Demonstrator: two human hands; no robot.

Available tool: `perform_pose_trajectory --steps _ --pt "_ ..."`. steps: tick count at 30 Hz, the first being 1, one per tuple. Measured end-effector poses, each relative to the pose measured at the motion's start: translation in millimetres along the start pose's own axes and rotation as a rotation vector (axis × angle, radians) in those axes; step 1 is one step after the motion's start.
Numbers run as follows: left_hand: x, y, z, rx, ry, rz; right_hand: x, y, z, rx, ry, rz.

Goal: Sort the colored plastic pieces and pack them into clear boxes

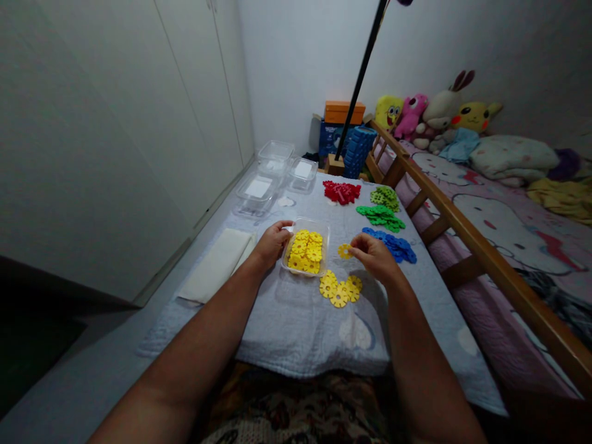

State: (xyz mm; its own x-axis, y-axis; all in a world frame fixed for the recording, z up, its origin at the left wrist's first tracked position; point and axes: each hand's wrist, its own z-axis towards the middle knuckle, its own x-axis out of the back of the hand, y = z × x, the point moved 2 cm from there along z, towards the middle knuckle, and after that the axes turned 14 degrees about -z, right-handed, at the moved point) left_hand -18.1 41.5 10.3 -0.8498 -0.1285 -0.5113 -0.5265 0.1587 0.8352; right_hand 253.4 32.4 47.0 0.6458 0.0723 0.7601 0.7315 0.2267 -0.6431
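A: What is seen, from the biggest thing down?

B: The left side is filled by a tall white cupboard [139,123]. On the right, a bed [499,216] is bordered by a wooden rail [439,195]. Between them a grey-blue tablecloth [272,339] with pale hearts is spread.

A: And what is laid on it?

B: A white folded cloth [215,265] is placed near the left edge, and clear boxes [258,189] are grouped beyond it. Along the right and far parts, a red pile [342,192], a lime pile [385,198], a green pile [382,218] and a blue pile [393,245] are set out.

A: Where are the yellow pieces?

B: Most yellow discs [305,250] are held in 1 clear tub [327,239] at the middle. Some loose discs [340,292] are heaped in front of its near right corner.

A: How are the fingers kept?

B: By the left hand [274,243] the tub is gripped at its left side, with the fingers curled at the rim. By the right hand [374,254] 1 single disc [344,251] is pinched between thumb and fingers, above the tablecloth, just right of the tub and apart from it.
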Motion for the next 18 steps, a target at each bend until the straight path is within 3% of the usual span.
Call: perform_pose_trajectory --steps 4,8,18 --pt "0.6 -1.1 0.9 0.002 0.008 -0.011 1.3 -33.2 1.1 0.132 0.035 0.05" --pt "1.2 -1.4 1.5 0.003 -0.001 -0.016 -11.5 -60.1 0.6 0.242 -0.01 -0.049" --pt "1.6 -0.5 1.9 -0.01 -0.024 -0.042 -32.3 -84.3 -4.7 0.224 -0.135 -0.479"
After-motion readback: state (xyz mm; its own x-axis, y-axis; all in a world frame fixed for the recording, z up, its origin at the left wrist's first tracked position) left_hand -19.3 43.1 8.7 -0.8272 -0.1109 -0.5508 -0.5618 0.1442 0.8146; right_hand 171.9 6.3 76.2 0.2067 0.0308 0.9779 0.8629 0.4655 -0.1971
